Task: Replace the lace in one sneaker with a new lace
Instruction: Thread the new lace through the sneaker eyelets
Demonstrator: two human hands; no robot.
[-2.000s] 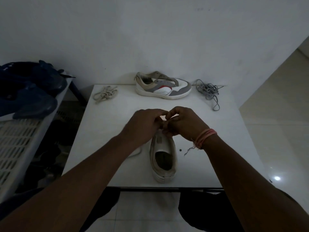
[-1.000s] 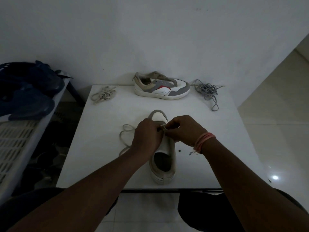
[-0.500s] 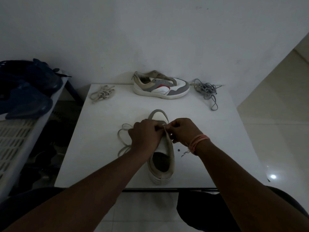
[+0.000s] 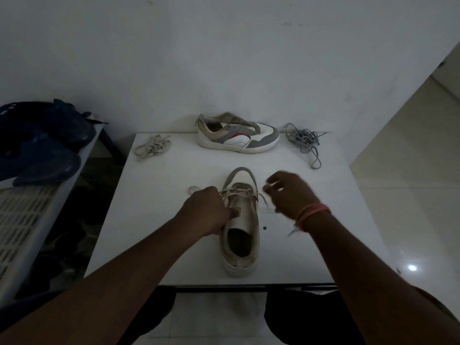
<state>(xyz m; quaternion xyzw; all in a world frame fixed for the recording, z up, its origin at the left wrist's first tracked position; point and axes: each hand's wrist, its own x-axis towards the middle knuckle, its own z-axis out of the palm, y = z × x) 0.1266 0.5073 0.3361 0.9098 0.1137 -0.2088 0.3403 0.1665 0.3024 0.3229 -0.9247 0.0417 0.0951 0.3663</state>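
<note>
A white and beige sneaker (image 4: 242,235) stands on the white table (image 4: 154,220), toe pointing away from me. A beige lace (image 4: 242,192) crosses its front eyelets. My left hand (image 4: 207,210) grips the sneaker's left side by the eyelets, thumb on the tongue. My right hand (image 4: 290,192), blurred, is to the right of the shoe and pinches the lace's right end, drawn out sideways. The lace's other end loops on the table left of my left hand.
A second sneaker (image 4: 237,136) without a lace lies on its side at the table's far edge. A grey lace bundle (image 4: 305,140) is at the far right, a beige lace bundle (image 4: 153,149) at the far left. Dark blue shoes (image 4: 42,143) sit on a rack to the left.
My hands were together over the eyelets. Now my right hand has moved right, pulling the lace end out, while my left hand stays on the shoe.
</note>
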